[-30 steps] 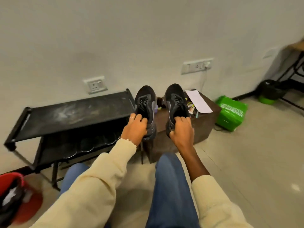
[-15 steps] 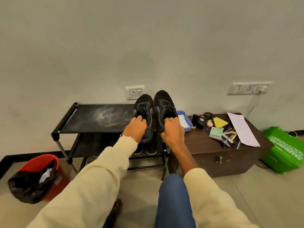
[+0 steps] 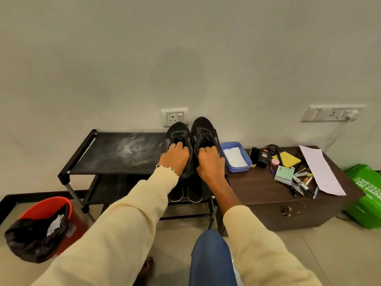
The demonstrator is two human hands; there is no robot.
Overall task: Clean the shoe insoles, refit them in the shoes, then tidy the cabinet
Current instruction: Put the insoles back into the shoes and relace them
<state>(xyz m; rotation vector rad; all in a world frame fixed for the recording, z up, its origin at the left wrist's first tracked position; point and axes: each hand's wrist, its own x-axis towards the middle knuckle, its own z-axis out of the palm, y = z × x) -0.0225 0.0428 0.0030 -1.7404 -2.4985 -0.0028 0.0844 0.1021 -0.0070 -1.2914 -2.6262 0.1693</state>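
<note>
In one second the two shoes have travelled left. Before, they were held in the air in front of the brown cabinet (image 3: 288, 205); half a second later they were close together over the right end of the shoe rack (image 3: 115, 153), and now they seem to rest on its top shelf, at the far right, just beside the blue tray (image 3: 248, 162). The left hand (image 3: 175, 157) grips the heel and collar of the left shoe (image 3: 177, 134); its fingers are curled over the opening. The right hand (image 3: 210, 161) holds the right shoe (image 3: 204, 131) in the same manner. Neither hand has let go.

I judge that this is the putting-away step: the pair goes back to the rack, so the insole work on these shoes is probably finished, though the insides are hidden by the fingers. Two pale-edged soles (image 3: 185, 193), perhaps insoles or other shoes, lie on the lower shelf; I cannot tell which. The cabinet top carries pens, a yellow pad (image 3: 288, 159) and a sheet of paper (image 3: 321, 170), so the tidying is not yet done.

Both shoes point with the toes far, toward the wall socket (image 3: 175, 118), and the heels near, toward the person. Their long axes run near to far, almost parallel, side by side, the right shoe reaching a little farther. The toes look raised against the wall, but this is uncertain.
</note>
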